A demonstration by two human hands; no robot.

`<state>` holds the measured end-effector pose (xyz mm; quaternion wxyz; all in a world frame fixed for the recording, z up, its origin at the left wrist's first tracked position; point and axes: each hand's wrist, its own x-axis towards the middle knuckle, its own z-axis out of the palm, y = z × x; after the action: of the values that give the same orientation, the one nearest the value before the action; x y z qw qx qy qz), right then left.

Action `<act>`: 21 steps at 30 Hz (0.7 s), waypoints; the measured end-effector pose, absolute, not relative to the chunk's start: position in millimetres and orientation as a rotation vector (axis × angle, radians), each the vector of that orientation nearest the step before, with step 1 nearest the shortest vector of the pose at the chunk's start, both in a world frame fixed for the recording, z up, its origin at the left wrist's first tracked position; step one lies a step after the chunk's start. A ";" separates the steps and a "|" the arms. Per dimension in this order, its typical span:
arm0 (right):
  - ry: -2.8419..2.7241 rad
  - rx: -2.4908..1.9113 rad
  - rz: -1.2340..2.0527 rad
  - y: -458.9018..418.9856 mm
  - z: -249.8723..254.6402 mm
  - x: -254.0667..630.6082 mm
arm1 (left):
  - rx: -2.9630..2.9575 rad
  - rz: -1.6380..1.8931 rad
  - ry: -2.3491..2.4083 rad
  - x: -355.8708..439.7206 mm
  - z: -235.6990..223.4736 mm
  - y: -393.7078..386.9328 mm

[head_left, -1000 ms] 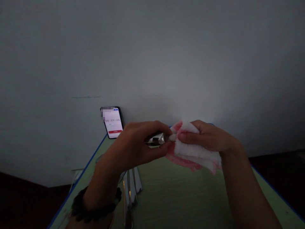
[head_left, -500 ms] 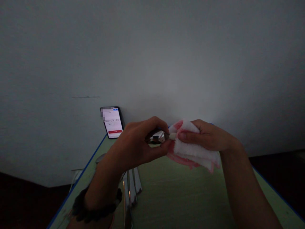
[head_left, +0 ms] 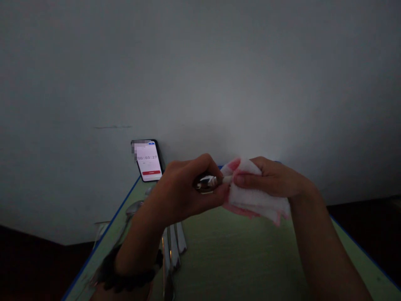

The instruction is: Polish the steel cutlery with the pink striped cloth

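My left hand (head_left: 184, 188) is closed around a shiny metal piece of cutlery (head_left: 207, 183), its fingers and thumb curled about it. Most of the piece is hidden, so I cannot tell its exact kind. Its narrow part runs rightward into a white and pink cloth (head_left: 258, 202). My right hand (head_left: 275, 177) grips that cloth, thumb pressed on top where it wraps the narrow part. Both hands are close together above the green table (head_left: 232, 255). Under my left forearm lie a spoon (head_left: 134, 207) and several metal cutlery handles (head_left: 173, 246), partly covered by the arm.
A phone (head_left: 148, 161) showing a running timer leans against the grey wall (head_left: 219, 75) at the table's far left corner. Blue edging (head_left: 120, 209) runs along the table's sides. A black bracelet (head_left: 125, 271) circles my left wrist.
My left hand and wrist have shifted slightly to the right, towards the cloth, uncovering more of the spoon on the table. My right hand has barely moved.
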<state>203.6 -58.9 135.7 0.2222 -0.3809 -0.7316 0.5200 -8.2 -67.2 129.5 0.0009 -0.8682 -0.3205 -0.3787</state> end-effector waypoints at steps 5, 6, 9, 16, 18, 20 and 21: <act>-2.093 -1.059 1.399 -57.7 135.3 202.8 | -2.815 -1.140 -1.000 -10.6 134.9 -68.1; -2.103 -1.071 1.387 -57.3 134.8 203.0 | -2.836 -1.133 -0.984 -10.7 136.1 -68.1; -2.125 -1.087 1.390 -56.3 133.3 202.4 | -2.843 -1.168 -0.917 -10.3 137.9 -66.6; -2.160 -1.087 1.378 -58.7 135.2 202.7 | -2.732 -1.361 -0.813 -5.8 130.6 -60.7; -2.181 -1.118 1.345 -60.5 136.9 204.6 | -2.714 -1.357 -0.821 -3.5 128.9 -60.9; -2.202 -1.138 1.299 -61.3 137.9 206.3 | -2.713 -1.351 -0.845 -1.7 128.4 -61.4; -2.209 -1.144 1.281 -61.0 137.8 207.0 | -2.724 -1.340 -0.873 -1.4 128.7 -61.5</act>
<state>207.0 -61.0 137.8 0.1712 -0.4029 -0.7778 0.4510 -1.4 -61.5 128.7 -0.0088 -0.8624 -0.2764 -0.4241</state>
